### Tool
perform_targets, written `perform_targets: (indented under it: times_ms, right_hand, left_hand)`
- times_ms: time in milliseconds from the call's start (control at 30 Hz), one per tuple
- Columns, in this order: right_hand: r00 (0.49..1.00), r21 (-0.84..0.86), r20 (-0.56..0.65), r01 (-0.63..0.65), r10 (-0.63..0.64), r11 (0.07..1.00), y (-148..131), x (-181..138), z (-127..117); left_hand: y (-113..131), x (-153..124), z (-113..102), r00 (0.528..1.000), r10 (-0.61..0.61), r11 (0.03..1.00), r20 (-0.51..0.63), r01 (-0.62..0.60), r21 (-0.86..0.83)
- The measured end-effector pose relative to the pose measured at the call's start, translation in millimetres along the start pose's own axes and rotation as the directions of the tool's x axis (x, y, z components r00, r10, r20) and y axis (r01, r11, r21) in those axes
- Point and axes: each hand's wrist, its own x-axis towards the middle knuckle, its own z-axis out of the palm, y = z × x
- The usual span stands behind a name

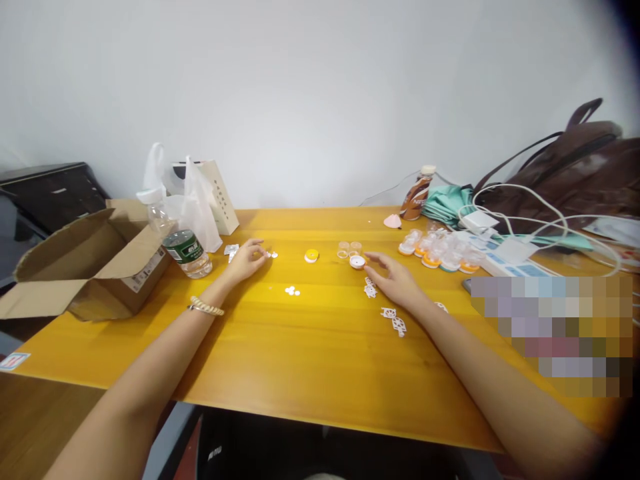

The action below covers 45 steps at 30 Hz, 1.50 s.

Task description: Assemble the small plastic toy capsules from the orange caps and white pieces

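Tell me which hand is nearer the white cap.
Right. The right hand lies just right of the white cap, fingertips almost touching it; the left hand rests well to its left, beyond the yellow disc.

I have both arms stretched forward, bare to the elbow. My left forearm (165,353) runs from the near left toward the middle. My left hand (247,260) lies knuckles up, its fingers (261,252) loosely curled with the tips drawn together; I can't tell if they pinch. My right forearm (480,367) comes in from the near right. My right hand (395,280) is palm down, spread flat and pointing far left.
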Motion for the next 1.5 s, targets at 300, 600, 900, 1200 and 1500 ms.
perform_targets:
  times_ms: [300, 600, 900, 1200, 1500]
  right_hand:
    - [0.999, -0.008, -0.032, -0.01, 0.009, 1.0, 0.2, -1.5, -2.9]
    - [0.997, 0.001, -0.046, 0.068, -0.067, 0.998, -11.2, -4.9, -0.8]
    - [0.956, -0.145, 0.154, 0.273, -0.251, 0.951, -37.3, 12.4, 20.1]
    - [0.939, -0.21, 0.341, 0.127, -0.049, 0.969, -52.6, 90.7, 78.3]
    - [0.937, -0.187, 0.349, 0.092, -0.021, 0.978, -49.9, 85.4, 84.8]
  left_hand:
    - [23.4, 2.7, 10.1, 0.996, 0.058, 0.996, -0.064, -0.062, -0.062]
    - [127.7, -53.2, 55.4, 0.875, 0.441, 0.882, 0.199, -0.38, -0.279]
    - [123.4, -58.5, 57.9, 0.85, 0.471, 0.855, 0.236, -0.374, -0.359]
    - [119.5, -74.4, 13.1, 0.937, 0.343, 0.877, 0.063, -0.296, -0.379]
    - [83.3, -85.5, -11.4, 0.957, 0.289, 0.898, 0.032, -0.26, -0.356]
